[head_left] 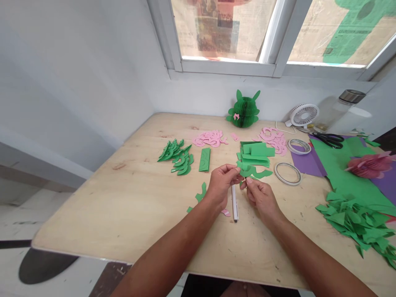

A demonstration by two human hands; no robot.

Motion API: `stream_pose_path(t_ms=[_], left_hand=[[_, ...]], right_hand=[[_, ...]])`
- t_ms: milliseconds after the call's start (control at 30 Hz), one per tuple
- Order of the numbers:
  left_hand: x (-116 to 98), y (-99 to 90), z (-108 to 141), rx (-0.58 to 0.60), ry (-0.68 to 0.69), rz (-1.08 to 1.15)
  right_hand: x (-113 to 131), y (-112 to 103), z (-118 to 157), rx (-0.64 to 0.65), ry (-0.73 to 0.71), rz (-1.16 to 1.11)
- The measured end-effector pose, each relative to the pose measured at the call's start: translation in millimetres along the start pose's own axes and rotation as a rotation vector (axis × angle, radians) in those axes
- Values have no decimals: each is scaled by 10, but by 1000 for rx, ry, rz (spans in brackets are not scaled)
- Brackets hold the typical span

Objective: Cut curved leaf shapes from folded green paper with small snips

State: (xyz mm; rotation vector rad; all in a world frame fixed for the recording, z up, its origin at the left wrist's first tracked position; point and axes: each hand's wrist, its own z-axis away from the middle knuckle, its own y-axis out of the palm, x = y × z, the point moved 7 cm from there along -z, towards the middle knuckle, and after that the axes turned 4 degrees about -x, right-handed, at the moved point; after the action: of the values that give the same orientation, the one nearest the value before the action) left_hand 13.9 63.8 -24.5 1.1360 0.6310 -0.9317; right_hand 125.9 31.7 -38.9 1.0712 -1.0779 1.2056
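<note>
Left hand (225, 180) pinches a green paper cutout (246, 170), which juts out rightward.

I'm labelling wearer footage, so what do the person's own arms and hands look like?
The left hand and right hand are ungloved; no ring, watch or bracelet shows. Both forearms are bare to the picture's edge, with no sleeve in view.

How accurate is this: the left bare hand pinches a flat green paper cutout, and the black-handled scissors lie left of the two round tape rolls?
One slip: in the head view, the scissors lie right of the round tape rolls, not left. The left hand does pinch the green paper cutout.
</note>
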Motion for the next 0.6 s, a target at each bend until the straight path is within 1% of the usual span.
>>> stream_pose_path(t_ms=[600], left_hand=[[18,12,15,1,12,-8]], right_hand=[[-4,-8,5,-10,8,-20]])
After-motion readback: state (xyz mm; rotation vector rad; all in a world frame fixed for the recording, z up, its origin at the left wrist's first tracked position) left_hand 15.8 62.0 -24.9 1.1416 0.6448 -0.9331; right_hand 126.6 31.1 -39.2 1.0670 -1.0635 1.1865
